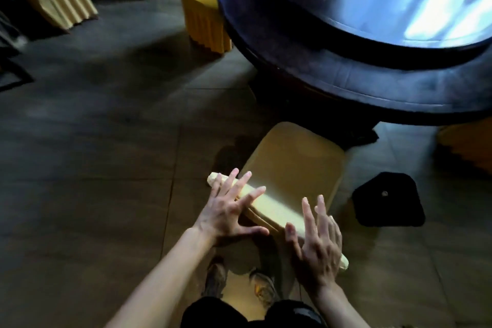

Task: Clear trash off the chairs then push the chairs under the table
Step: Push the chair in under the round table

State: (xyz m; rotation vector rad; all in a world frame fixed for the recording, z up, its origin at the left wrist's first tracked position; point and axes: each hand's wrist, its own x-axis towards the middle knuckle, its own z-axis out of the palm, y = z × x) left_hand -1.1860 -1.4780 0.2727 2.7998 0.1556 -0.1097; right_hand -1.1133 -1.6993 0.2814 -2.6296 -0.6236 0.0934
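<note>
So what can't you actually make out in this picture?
Head view only:
- Chair legs: hidden under its yellow cover.
- Whether the left hand and right hand press the chair back: palms face away.
- Table: far side cut off by the top and right edges; glare washes out its glass centre.
- Black thing on the floor: too dark to name.

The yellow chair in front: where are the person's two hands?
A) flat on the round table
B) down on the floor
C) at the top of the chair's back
C: the left hand and the right hand, fingers spread, are both at the top edge of the yellow chair back, not on the table.
</note>
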